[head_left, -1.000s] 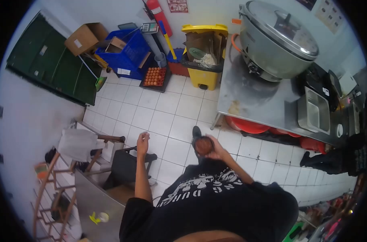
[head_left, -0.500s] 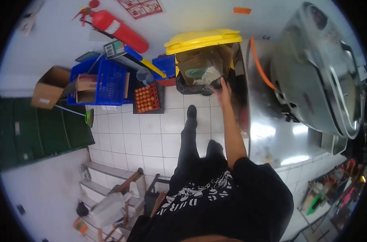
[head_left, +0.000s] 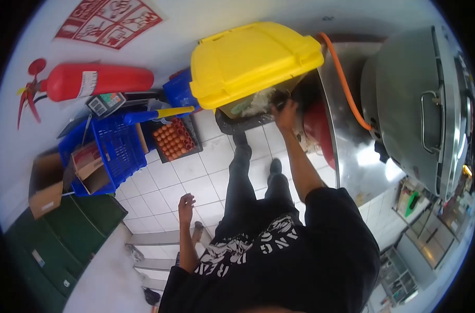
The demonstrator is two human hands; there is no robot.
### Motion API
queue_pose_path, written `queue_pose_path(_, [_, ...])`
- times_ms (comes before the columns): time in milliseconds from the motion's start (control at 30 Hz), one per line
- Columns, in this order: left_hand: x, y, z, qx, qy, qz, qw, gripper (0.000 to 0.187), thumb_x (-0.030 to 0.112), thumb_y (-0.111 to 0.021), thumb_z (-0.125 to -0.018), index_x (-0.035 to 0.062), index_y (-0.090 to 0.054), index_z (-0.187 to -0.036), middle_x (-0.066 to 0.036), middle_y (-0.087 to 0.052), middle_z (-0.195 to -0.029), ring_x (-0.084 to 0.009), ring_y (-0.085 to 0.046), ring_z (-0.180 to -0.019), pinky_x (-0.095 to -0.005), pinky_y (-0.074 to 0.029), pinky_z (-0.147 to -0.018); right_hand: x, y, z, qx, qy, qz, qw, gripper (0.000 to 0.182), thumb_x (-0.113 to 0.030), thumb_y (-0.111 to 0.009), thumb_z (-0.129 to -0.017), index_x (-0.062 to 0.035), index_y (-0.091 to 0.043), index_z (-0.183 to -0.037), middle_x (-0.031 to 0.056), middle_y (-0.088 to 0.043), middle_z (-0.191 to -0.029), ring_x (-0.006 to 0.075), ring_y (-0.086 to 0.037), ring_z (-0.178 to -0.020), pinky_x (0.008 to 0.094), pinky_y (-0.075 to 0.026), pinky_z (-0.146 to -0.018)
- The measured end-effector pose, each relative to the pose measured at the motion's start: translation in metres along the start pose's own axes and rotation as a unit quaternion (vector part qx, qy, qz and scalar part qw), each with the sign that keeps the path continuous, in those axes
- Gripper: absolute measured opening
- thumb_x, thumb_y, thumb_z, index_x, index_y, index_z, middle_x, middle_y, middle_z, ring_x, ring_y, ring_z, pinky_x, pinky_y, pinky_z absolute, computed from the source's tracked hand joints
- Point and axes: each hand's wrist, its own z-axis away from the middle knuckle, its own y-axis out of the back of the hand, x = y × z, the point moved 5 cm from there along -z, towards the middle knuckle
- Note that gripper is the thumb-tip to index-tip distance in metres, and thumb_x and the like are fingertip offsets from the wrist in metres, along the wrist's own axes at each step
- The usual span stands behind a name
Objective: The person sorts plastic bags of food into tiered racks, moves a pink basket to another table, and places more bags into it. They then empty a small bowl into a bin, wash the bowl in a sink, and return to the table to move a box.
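My right hand (head_left: 285,116) reaches to the mouth of a yellow-lidded bin (head_left: 253,57), at its right front corner. Its fingers are closed round a small dark object (head_left: 280,100) that is blurred and hard to make out. Beside it, under the partly raised lid, lie brown cardboard and a whitish, crumpled mass (head_left: 261,101). Black liner shows along the bin's front rim. My left hand (head_left: 186,202) hangs over the floor at my left side, empty, its fingers loosely bent and apart.
Left of the bin are a tray of eggs (head_left: 172,138), a blue crate (head_left: 120,151), an open carton (head_left: 44,182) and a wall-mounted red extinguisher (head_left: 107,81). A steel table (head_left: 352,151) with a large metal appliance (head_left: 410,109) stands at right. Steps are at lower left.
The view has shifted and turned, and the bin looks closer. Its yellow lid now covers more of the opening. My left hand has come into view; my right hand remains at the bin with the dark object.
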Motion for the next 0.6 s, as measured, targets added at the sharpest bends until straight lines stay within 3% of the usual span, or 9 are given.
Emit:
queue_pose_path(100, [-0.031,-0.011,-0.025,-0.089,-0.095,-0.054,0.990,0.031,0.028,-0.052,-0.095,0.0091,-0.055,-0.119,-0.006,-0.063,-0.109,-0.0191,-0.063,-0.095,-0.0334,-0.049,-0.077,0.016,-0.022,0.002,-0.059,0.018,0.069,0.996,0.076,-0.024,-0.079,-0.073,0.0012,-0.039,-0.132,0.0283,-0.040,-0.119,0.0475,-0.045,-0.110,0.0489,-0.041,-0.095])
queue_pose_path(133, [-0.027,-0.020,-0.020,-0.063,-0.040,-0.068,0.995,0.024,0.021,-0.057,-0.095,0.0021,-0.060,-0.109,-0.007,-0.063,-0.103,-0.0158,-0.063,-0.085,-0.0272,-0.050,-0.069,0.023,-0.028,0.003,-0.075,0.020,0.048,0.996,0.076,-0.024,-0.079,-0.073,0.0004,-0.038,-0.133,0.0287,-0.040,-0.119,0.0475,-0.045,-0.109,0.0483,-0.041,-0.094])
queue_pose_path(233, [-0.040,-0.035,-0.015,-0.119,-0.062,-0.050,0.990,0.025,0.021,-0.060,-0.093,-0.0003,-0.060,-0.106,-0.008,-0.064,-0.098,-0.0158,-0.063,-0.080,-0.0283,-0.052,-0.072,0.010,0.010,0.013,-0.046,-0.027,0.014,0.998,0.070,-0.026,-0.077,-0.076,0.0009,-0.043,-0.130,0.0283,-0.046,-0.120,0.0431,-0.050,-0.107,0.0449,-0.043,-0.094])
queue_pose_path(300, [-0.029,-0.040,-0.009,-0.117,-0.010,-0.158,0.980,0.022,0.018,-0.059,-0.093,-0.0003,-0.061,-0.104,-0.009,-0.065,-0.096,-0.0163,-0.064,-0.082,-0.0292,-0.053,-0.072,0.008,0.040,0.030,0.004,-0.114,-0.170,0.979,0.058,-0.029,-0.074,-0.081,0.0020,-0.051,-0.123,0.0238,-0.055,-0.119,0.0380,-0.055,-0.107,0.0423,-0.044,-0.092])
queue_pose_path(367, [-0.041,-0.044,-0.010,-0.119,-0.082,-0.109,0.984,0.021,0.018,-0.059,-0.093,0.0000,-0.061,-0.104,-0.009,-0.066,-0.096,-0.0167,-0.064,-0.084,-0.0295,-0.054,-0.071,0.035,0.056,0.062,0.007,-0.178,-0.306,0.935,0.051,-0.041,-0.063,-0.088,-0.0009,-0.057,-0.117,0.0172,-0.063,-0.112,0.0308,-0.061,-0.100,0.0398,-0.048,-0.084])
queue_pose_path(400, [-0.041,-0.048,-0.011,-0.125,-0.068,-0.112,0.983,0.023,0.018,-0.059,-0.092,-0.0001,-0.062,-0.105,-0.009,-0.066,-0.096,-0.0172,-0.064,-0.085,-0.0303,-0.055,-0.072,0.044,0.058,0.087,-0.124,-0.301,-0.543,0.774,0.052,-0.047,-0.056,-0.089,-0.0031,-0.057,-0.118,0.0163,-0.064,-0.110,0.0297,-0.063,-0.097,0.0394,-0.050,-0.080])
queue_pose_path(433, [-0.052,-0.052,-0.021,-0.135,-0.047,-0.128,0.981,0.024,0.018,-0.058,-0.093,-0.0008,-0.062,-0.107,-0.009,-0.066,-0.096,-0.0170,-0.064,-0.085,-0.0308,-0.056,-0.072,0.037,0.067,0.115,-0.241,-0.382,-0.721,0.525,0.056,-0.053,-0.049,-0.091,-0.0053,-0.057,-0.119,0.0154,-0.065,-0.108,0.0286,-0.065,-0.093,0.0389,-0.051,-0.076])
queue_pose_path(500, [-0.065,-0.061,-0.038,-0.171,-0.096,-0.179,0.964,0.029,0.028,-0.047,-0.095,0.0070,-0.059,-0.112,-0.006,-0.066,-0.098,-0.0152,-0.065,-0.081,-0.0268,-0.047,-0.064,0.007,0.126,0.149,-0.240,-0.396,-0.734,0.497,0.062,-0.060,-0.039,-0.091,-0.0081,-0.058,-0.119,0.0143,-0.067,-0.104,0.0271,-0.066,-0.087,0.0389,-0.053,-0.070])
queue_pose_path(600, [-0.035,-0.099,-0.034,-0.178,-0.113,-0.189,0.959,0.025,0.019,-0.054,-0.091,-0.0002,-0.062,-0.106,-0.011,-0.066,-0.096,-0.0180,-0.064,-0.085,-0.0305,-0.056,-0.073,0.009,0.196,0.196,-0.249,-0.380,-0.758,0.467,0.065,-0.061,-0.038,-0.092,-0.0062,-0.056,-0.122,0.0163,-0.065,-0.109,0.0285,-0.065,-0.085,0.0392,-0.054,-0.068])
